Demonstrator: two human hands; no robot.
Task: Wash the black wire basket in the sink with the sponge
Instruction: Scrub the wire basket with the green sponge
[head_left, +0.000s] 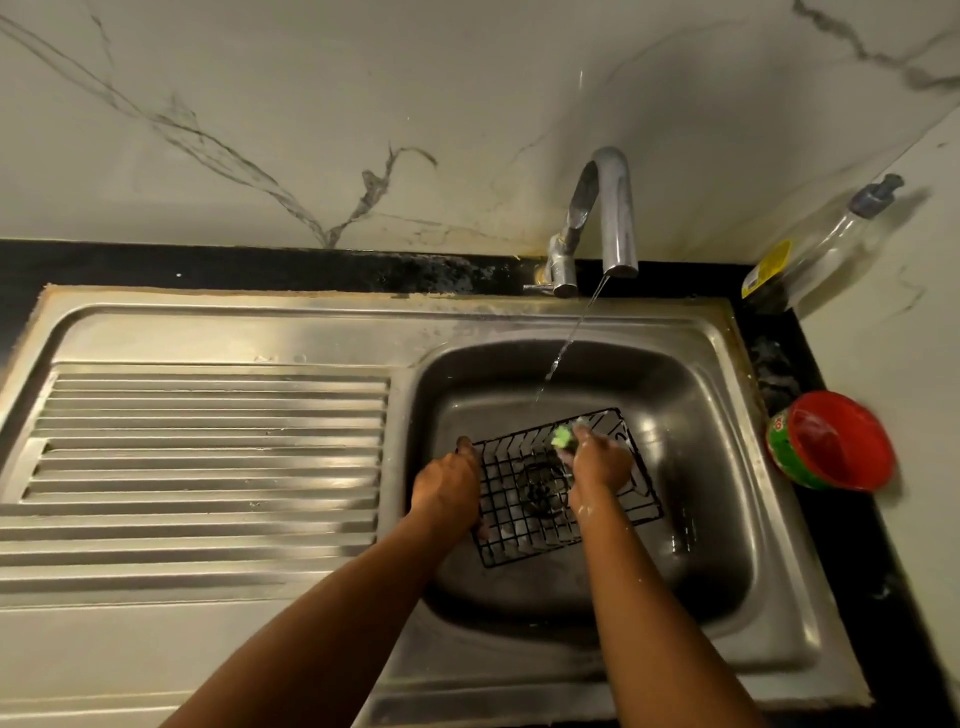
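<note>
Currently lying in the stainless steel sink basin (691, 395): black wire grid basket (524, 525), tilted. Left hand (448, 486) is gripping the basket's left rim, fingers curled over the wire. Right hand (597, 462) is holding a green sponge (562, 435) against the far wires, fingers wrapped around it. Chrome tap (608, 208) is running; red plastic bowl (831, 441) is sitting on the black counter.

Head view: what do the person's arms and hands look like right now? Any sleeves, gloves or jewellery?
Both arms are bare up to the frame edge, with no sleeves in view. The left hand and right hand wear no gloves, and no watch, bracelet or ring shows. White suds flecks dot the right hand and right forearm; the left forearm shows no suds.
</note>
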